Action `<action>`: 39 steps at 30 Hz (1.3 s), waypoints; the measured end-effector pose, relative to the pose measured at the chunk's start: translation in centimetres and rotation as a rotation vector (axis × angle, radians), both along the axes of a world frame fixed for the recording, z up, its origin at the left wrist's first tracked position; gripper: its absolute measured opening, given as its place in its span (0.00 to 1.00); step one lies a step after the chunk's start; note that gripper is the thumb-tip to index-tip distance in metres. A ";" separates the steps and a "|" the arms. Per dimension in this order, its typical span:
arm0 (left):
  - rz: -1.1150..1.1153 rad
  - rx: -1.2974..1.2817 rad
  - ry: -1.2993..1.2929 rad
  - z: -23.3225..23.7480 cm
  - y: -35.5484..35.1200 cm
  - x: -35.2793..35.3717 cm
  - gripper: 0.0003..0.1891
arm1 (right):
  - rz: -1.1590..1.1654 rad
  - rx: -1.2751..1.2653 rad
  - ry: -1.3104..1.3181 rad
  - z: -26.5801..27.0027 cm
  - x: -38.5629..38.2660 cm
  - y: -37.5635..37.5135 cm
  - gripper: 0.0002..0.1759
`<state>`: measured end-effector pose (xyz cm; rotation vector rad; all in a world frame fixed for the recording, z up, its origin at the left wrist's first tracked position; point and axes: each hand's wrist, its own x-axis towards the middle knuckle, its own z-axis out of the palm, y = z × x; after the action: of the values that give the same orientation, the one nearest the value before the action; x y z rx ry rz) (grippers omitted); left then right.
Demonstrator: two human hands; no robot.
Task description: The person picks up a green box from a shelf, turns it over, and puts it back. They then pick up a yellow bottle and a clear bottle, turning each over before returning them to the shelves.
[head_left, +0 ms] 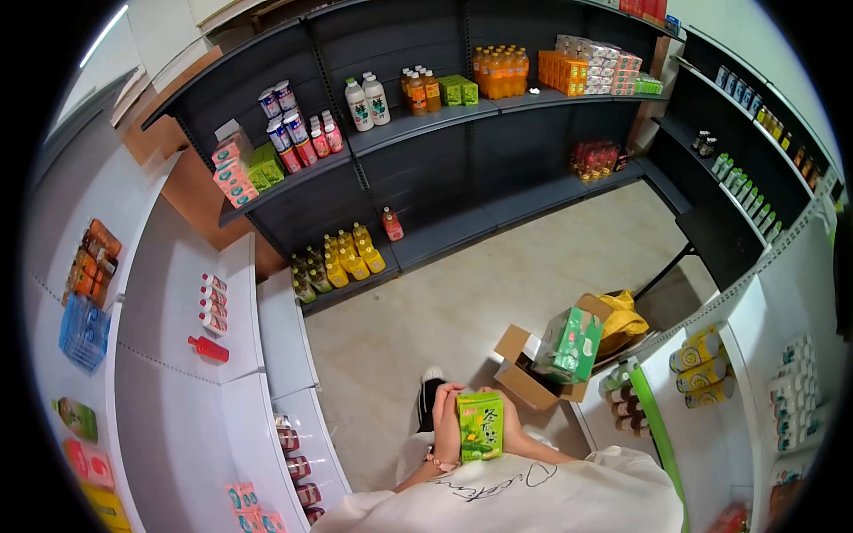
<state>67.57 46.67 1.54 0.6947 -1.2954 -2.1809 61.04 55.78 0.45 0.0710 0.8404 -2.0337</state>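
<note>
A lime-green rectangular pack with dark lettering and a leafy print (481, 428) is held low in front of the body, just ahead of the white printed top (542, 499). It is gripped between both bare hands, so no gap is left to be crossed on either side. Its left flank is covered by the left hand (447, 425), whose fingers are curled forward around the far left corner; a pinkish band (442, 461) is worn at that wrist. The opposite flank is met by the right hand (514, 425), which is partly hidden behind the pack; how its fingertips are placed cannot be told.

The pack's long axis is pointed roughly away from the torso, and its lettered face is turned up toward the head. By the right hand, the nearer of the two, an open brown cardboard box (526, 388) is found ahead and to the right, with a green-and-white carton (569, 345) tilted in it and a yellow bag (624, 323) beyond. Straight ahead, past the pale floor (382, 329), dark grey metal shelving (462, 233) is seen well apart from the hands; similar small green packs (458, 91) are stacked on its upper level.
</note>
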 end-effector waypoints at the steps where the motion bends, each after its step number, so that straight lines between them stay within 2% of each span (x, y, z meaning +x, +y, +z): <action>1: -0.016 0.032 -0.014 -0.6 -1.7 -1.5 0.08 | -0.018 0.000 -0.088 0.6 -1.4 -1.7 0.13; 2: -0.031 0.064 -0.028 -1.2 -3.5 -3.0 0.08 | -0.036 0.000 -0.176 1.0 -2.8 -3.4 0.13; 4: -0.013 0.065 -0.039 -1.7 -7.2 -6.0 0.08 | -0.005 -0.053 -0.166 0.6 -5.9 -7.0 0.13; 6: -0.062 0.163 -0.010 -0.6 -11.6 -9.9 0.08 | 0.017 0.079 -0.196 1.7 -10.0 -11.1 0.14; 7: -0.077 0.188 -0.010 0.1 -13.7 -11.9 0.08 | 0.029 0.020 -0.185 2.0 -11.8 -13.0 0.14; 13: -0.085 0.048 -0.009 2.6 -24.7 -21.6 0.09 | 0.004 -0.012 -0.194 2.4 -21.1 -24.0 0.15; 16: -0.128 0.018 -0.065 0.6 -28.1 -24.8 0.09 | -0.039 0.022 -0.183 1.3 -24.0 -26.8 0.16; 18: -0.154 0.017 -0.098 0.3 -30.0 -27.1 0.09 | -0.089 0.133 -0.234 1.5 -25.7 -28.4 0.17; 19: -0.190 0.017 -0.090 0.3 -30.7 -28.4 0.08 | -0.033 0.048 -0.355 0.3 -27.3 -28.8 0.19; 22: -0.270 -0.031 -0.097 -1.3 -31.5 -31.7 0.09 | -0.073 0.010 -0.342 -0.1 -31.1 -29.2 0.20; 26: -0.375 -0.153 -0.170 -3.7 -32.1 -37.3 0.15 | -0.292 0.104 -0.396 -0.4 -37.3 -30.2 0.23; 28: -0.454 -0.625 -0.083 -3.1 -32.7 -40.1 0.18 | -0.339 0.090 -0.420 -0.4 -40.8 -30.8 0.24; 29: -0.594 -0.655 -0.101 -2.3 -33.4 -41.9 0.24 | -0.356 0.089 -0.335 -0.4 -42.8 -31.0 0.24; 30: -0.598 -0.657 -0.101 -1.8 -33.8 -44.2 0.24 | -0.373 0.089 -0.251 -0.5 -44.9 -31.3 0.24; 33: -0.787 -0.639 -0.019 0.0 -35.7 -51.8 0.34 | -0.452 0.072 -0.194 -0.3 -52.1 -33.3 0.22; 35: -0.864 -0.639 -0.047 1.7 -37.5 -56.7 0.33 | -0.514 0.049 0.000 0.4 -57.0 -34.2 0.17; 36: -0.940 -0.643 -0.069 2.5 -38.3 -59.1 0.31 | -0.515 0.052 -0.006 1.1 -59.5 -34.6 0.17; 38: -1.010 -0.663 -0.102 1.3 -39.9 -64.2 0.28 | -0.579 0.255 0.359 2.4 -63.8 -35.3 0.16; 39: -0.983 -0.641 -0.086 0.9 -40.5 -66.4 0.24 | -0.578 0.259 0.353 2.7 -65.8 -35.6 0.16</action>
<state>1.22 6.15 2.49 -0.1765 -2.5850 -2.1227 -4.78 20.18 3.19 0.1113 1.4328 -2.5013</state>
